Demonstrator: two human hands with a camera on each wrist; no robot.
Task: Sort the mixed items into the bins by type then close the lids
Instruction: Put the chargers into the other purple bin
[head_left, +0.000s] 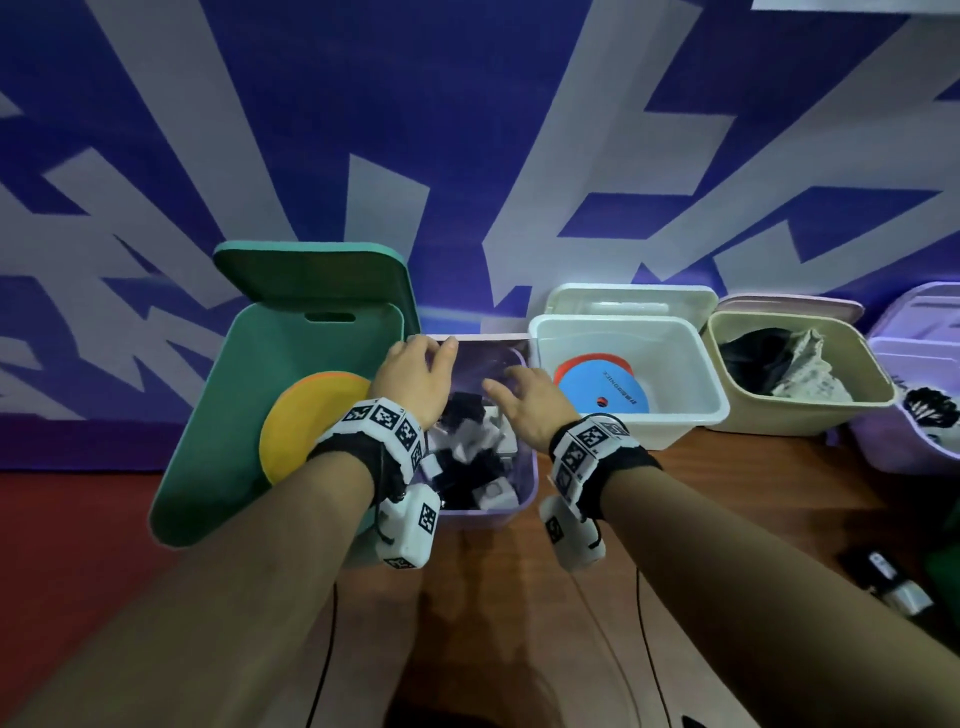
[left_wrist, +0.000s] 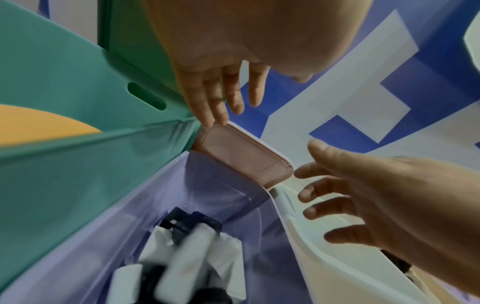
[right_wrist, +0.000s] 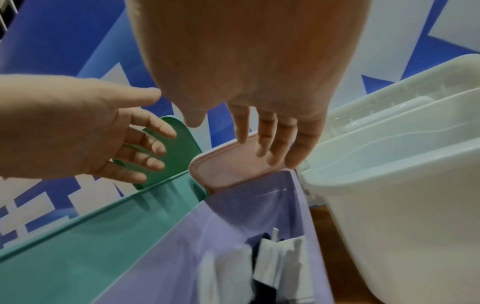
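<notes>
Bins stand in a row on a wooden surface (head_left: 483, 582) against a blue and white patterned wall. From the person's left there is a green bin (head_left: 228, 415) with its lid raised, holding a round yellow disc (head_left: 306, 421); a lilac bin (head_left: 511, 506) filled with small black and white blocks (head_left: 470, 452); a white bin (head_left: 691, 410) holding a flat blue disc (head_left: 605, 392); and a beige bin (head_left: 810, 415) holding dark and pale crumpled cloth (head_left: 779, 366).

Both hands reach over the lilac bin toward its pink lid (left_wrist: 241, 156), which stands propped behind the far rim, tilted back. The left hand (head_left: 415, 379) has straight, slightly spread fingers (left_wrist: 207, 102) whose tips touch the lid's upper left corner. The right hand (head_left: 530, 405) is also spread and relaxed, its fingers (right_wrist: 270, 139) lying against the lid's face near the right corner. Neither hand grips anything; they appear placed at opposite corners so the lid can be tipped forward evenly, suggesting that sorting here is finished and closing is starting.

All the bins are smooth, moulded plastic with rounded corners; the lilac walls look slightly translucent. The pink lid is a rounded rectangle with a raised rim.
</notes>
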